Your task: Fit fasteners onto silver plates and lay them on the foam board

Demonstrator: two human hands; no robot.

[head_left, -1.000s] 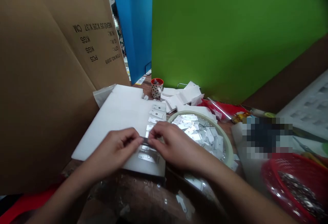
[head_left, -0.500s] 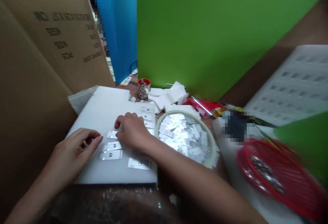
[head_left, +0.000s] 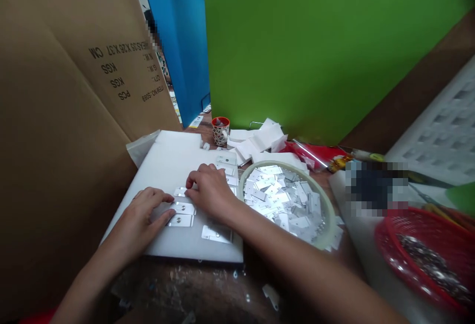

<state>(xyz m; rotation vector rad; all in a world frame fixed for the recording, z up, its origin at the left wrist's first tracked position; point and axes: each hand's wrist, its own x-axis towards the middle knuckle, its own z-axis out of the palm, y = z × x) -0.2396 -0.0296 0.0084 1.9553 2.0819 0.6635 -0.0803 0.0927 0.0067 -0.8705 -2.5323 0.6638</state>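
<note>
A white foam board (head_left: 166,165) lies on the worn table in front of me. Small shiny metal plates (head_left: 180,220) lie in rows on it. My left hand (head_left: 143,215) rests flat on the board, its fingertips touching the plates at the left. My right hand (head_left: 210,190) presses down on the plates just right of it, fingers curled over them. One more plate (head_left: 216,234) lies loose near the board's front edge. Neither hand lifts anything.
A round pale basin (head_left: 326,205) full of metal plates sits right of the board. A red basket (head_left: 426,259) of small dark parts is at the far right. Cardboard (head_left: 55,116) stands on the left, green panel (head_left: 315,42) behind, a small cup (head_left: 220,130) and white foam scraps (head_left: 260,141).
A second ago both hands pinched one plate together over the board's front. Since then they have moved left and now lie on the plates laid on the board.
</note>
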